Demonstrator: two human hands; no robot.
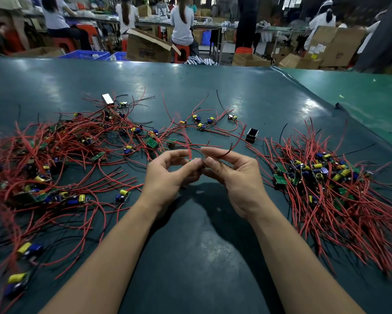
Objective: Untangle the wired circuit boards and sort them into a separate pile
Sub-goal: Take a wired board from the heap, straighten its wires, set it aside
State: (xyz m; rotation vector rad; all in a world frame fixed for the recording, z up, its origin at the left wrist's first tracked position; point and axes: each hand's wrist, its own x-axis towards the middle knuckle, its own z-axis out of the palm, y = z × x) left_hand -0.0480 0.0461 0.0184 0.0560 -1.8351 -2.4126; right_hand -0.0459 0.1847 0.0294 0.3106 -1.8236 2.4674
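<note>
Head view: one small board (196,160) is pinched by left hand (167,177) and right hand (233,177) over bare counter (190,245) between tangled pile (54,159) left, sorted pile (330,189) right.

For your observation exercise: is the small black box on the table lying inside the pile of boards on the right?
No. The small black box stands alone on the green table, apart from the right pile.

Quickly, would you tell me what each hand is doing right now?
Left hand: pinches a small board with red wire.
Right hand: pinches the same board's black wire.
</note>
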